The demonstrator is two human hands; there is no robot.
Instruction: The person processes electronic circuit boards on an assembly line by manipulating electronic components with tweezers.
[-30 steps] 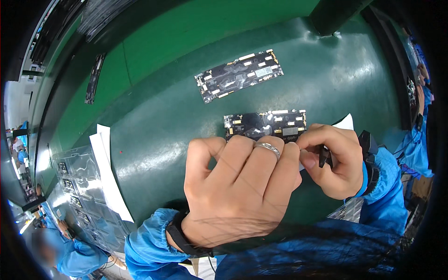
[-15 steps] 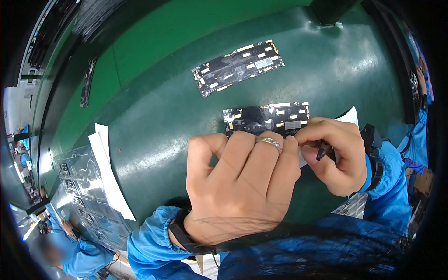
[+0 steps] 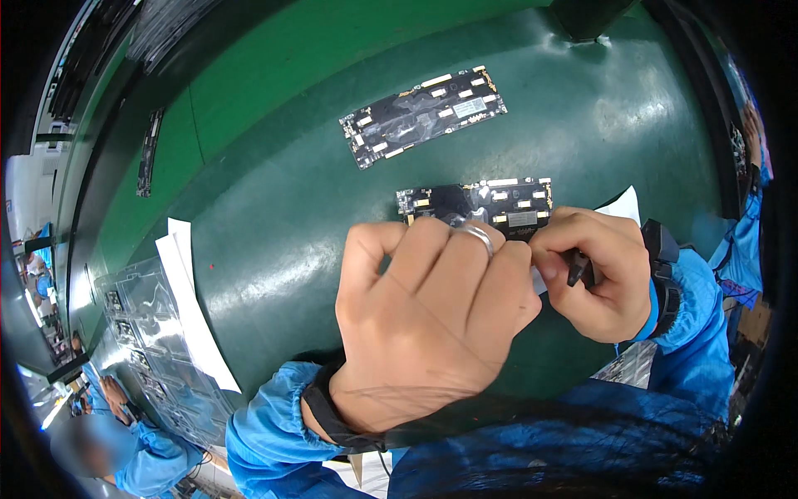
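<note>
The green mat [image 3: 274, 241] fills most of my view, and it sits a little differently than a moment ago: my head has shifted slightly, so the far circuit board [image 3: 422, 114] now lies higher and further left in the picture than before. The near circuit board [image 3: 478, 204] has kept its place just beyond my knuckles, flat on the mat, its lower edge under my fingers. My hands have barely moved; they remain bunched together over that board's near edge.

My left hand [image 3: 432, 312] is the biggest thing in front of me, back turned up, fingers curled and pressed side by side, a ring [image 3: 480, 235] on one of them, a dark band at the wrist above my blue sleeve [image 3: 274, 416]. My right hand [image 3: 594, 270] meets it fingertip to fingertip, pinching a small black tool [image 3: 576, 268] between thumb and fingers, and a bit of white shows where the two hands touch.

What my left fingertips grip I cannot tell; the knuckles cover them. The tool's tip is hidden too. A white sheet [image 3: 629, 204] peeks out behind my right hand, mostly covered. At the left, white papers [image 3: 193, 299] and clear trays [image 3: 137, 324] bend away into the blurred rim.
</note>
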